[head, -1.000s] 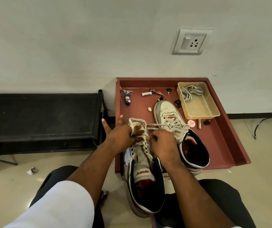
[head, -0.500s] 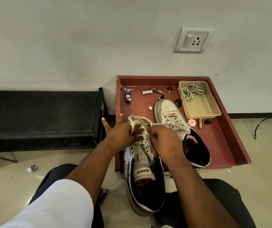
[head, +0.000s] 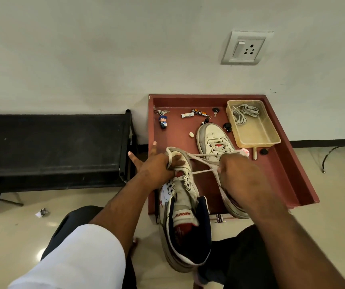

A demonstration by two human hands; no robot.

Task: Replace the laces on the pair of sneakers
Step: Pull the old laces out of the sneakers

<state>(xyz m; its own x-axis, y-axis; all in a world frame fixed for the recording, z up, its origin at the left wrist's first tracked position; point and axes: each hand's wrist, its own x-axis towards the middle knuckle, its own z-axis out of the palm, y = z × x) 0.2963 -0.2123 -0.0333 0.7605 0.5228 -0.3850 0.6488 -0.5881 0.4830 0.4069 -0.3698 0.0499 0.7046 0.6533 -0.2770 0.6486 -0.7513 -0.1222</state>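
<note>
A white, navy and red high-top sneaker (head: 185,226) stands between my knees, toe towards the red tray. My left hand (head: 157,166) grips its toe end, with a loop of the sneaker's off-white lace (head: 200,164) around the fingers; two fingers stick out to the left. My right hand (head: 235,170) pinches the lace and holds it stretched taut to the right. The second sneaker (head: 214,140) lies laced in the tray, partly hidden behind my right hand. A bundle of spare laces (head: 243,113) rests in a yellowish plastic tub (head: 257,132).
The red tray (head: 288,163) on the floor also holds a small doll keychain (head: 163,121), a white tube (head: 187,115), keys and several small black bits. A black bench (head: 50,142) stands to the left. A wall socket (head: 246,47) is above, a black cable (head: 338,152) at right.
My right hand has moved right and pulled the lace out taut across the tray. The left hand has stayed on the sneaker's toe.
</note>
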